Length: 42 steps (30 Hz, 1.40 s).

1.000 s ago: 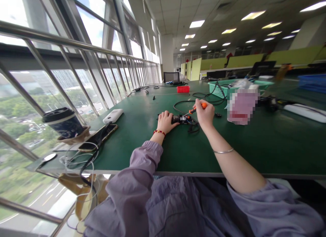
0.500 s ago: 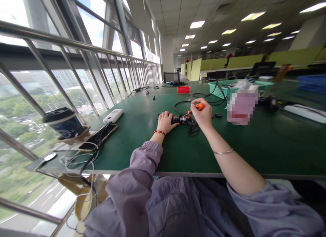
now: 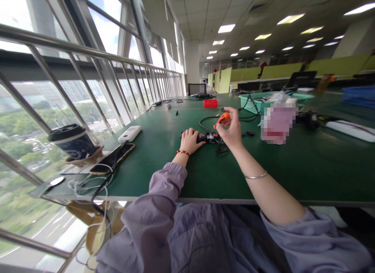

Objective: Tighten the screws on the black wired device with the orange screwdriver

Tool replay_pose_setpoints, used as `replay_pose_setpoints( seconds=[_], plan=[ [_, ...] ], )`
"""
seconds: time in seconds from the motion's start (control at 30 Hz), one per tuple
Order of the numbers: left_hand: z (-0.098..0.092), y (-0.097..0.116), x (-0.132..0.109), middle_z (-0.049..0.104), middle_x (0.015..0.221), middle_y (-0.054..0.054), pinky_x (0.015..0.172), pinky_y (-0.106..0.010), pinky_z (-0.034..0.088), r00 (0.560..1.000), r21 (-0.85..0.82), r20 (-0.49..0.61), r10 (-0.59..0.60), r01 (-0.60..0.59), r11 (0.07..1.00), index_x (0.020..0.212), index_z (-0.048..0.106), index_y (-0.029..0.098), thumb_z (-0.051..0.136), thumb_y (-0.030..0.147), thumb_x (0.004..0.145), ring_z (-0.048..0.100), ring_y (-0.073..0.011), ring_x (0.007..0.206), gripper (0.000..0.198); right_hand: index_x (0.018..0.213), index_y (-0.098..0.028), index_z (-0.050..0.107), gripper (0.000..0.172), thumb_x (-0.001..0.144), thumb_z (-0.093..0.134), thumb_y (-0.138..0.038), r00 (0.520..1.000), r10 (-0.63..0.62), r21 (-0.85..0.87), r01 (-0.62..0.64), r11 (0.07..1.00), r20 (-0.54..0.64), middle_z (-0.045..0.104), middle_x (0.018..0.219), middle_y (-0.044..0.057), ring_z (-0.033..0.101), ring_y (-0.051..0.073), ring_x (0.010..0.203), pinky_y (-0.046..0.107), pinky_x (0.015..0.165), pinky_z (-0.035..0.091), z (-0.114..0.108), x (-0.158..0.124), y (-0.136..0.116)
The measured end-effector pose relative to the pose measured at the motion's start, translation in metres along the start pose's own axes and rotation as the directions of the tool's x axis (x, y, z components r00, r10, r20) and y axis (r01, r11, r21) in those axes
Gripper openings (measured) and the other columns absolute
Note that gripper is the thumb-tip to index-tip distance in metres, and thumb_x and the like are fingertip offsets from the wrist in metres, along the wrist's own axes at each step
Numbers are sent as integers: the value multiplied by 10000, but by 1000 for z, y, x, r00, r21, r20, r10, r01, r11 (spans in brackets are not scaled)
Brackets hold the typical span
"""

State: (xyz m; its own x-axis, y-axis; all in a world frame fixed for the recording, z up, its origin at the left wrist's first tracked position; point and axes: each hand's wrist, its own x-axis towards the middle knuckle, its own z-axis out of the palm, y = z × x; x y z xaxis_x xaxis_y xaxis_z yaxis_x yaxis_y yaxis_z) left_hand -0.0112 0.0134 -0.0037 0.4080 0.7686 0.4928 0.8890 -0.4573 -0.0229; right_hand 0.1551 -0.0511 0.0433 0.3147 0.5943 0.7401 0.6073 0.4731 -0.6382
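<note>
Straight ahead in the head view, the left hand [image 3: 190,140] rests on the green desk [image 3: 293,167], its fingers [image 3: 198,142] curled together on the nine o'clock end of a small black device [image 3: 209,138], pinning it down. At the device's two o'clock the right hand [image 3: 233,131] is raised, fingers pinched shut on an orange-handled screwdriver [image 3: 224,118] whose tip slants toward eight o'clock, just above the device. Well apart at nine o'clock sit a lidded cup [image 3: 73,142], a phone [image 3: 113,157] and a white power bank [image 3: 130,133].

Matt green table [image 3: 164,163], glossy orange plastic screwdriver [image 3: 223,118] – metal railing [image 3: 88,50]
</note>
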Motion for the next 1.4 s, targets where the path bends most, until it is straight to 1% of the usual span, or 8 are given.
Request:
replay_pose_setpoints(
  seconds=[0.1,0.27,0.5,0.73,0.97,1.13,1.3,1.4],
  plan=[
    [0,0,0,495,1163,-110,953,-393,333,1000,8,2,-2,2,1000,1159,561,192,584,547,788,442,-278,1065,514,1198,-199,451,565,694,595,-410,998,10,2,-10,1000,-65,612,859,13,567,158,688,272,659,447,2,0,2],
    [0,1,0,493,1171,-103,958,-385,328,1000,15,12,-7,7,1000,1167,559,194,580,551,790,435,-276,1072,519,793,-216,594,224,759,520,-425,997,24,-49,-27,998,-69,586,667,3,567,174,656,285,651,434,4,0,4],
    [-1,0,0,491,1176,-104,960,-385,325,1000,15,12,-9,8,1000,1176,558,194,583,548,788,433,-278,1074,526,1213,-200,456,584,686,599,-406,992,-70,22,73,997,-104,618,888,26,577,167,726,287,662,444,5,0,4],
    [0,-1,0,490,1173,-105,963,-386,321,1000,13,16,-5,5,1000,1179,555,192,563,560,797,429,-277,1072,531,731,-230,622,288,735,546,-507,994,80,-150,-91,985,-78,576,593,-2,575,191,650,278,600,397,2,-3,-3],
    [0,0,0,487,1176,-105,967,-384,321,1000,14,18,-7,7,1000,1178,552,196,571,553,794,428,-273,1075,524,1190,-206,466,566,665,613,-358,989,-131,-37,129,991,-74,622,916,33,546,160,692,317,687,451,6,1,8],
    [-5,0,-1,485,1206,-106,983,-394,323,998,5,56,-17,17,1000,1207,542,201,563,522,811,436,-273,1099,509,955,-221,595,380,720,556,-518,994,46,-111,-57,992,-96,586,673,-3,550,175,623,285,584,411,4,-1,4],
    [-43,11,-4,512,1219,-117,1004,-438,333,982,-75,187,-26,41,996,1182,572,202,652,411,767,459,-298,1146,472,832,-218,614,221,738,532,-401,996,40,-79,-47,996,-81,593,674,6,560,179,640,291,613,424,4,-1,2],
    [-92,26,-24,615,1044,-92,902,-380,435,972,-522,216,94,34,852,999,649,168,524,476,844,580,-241,973,367,1116,-198,527,465,673,579,-332,993,-41,-45,37,998,-107,609,827,23,554,170,670,302,642,448,4,0,2]
  ],
)
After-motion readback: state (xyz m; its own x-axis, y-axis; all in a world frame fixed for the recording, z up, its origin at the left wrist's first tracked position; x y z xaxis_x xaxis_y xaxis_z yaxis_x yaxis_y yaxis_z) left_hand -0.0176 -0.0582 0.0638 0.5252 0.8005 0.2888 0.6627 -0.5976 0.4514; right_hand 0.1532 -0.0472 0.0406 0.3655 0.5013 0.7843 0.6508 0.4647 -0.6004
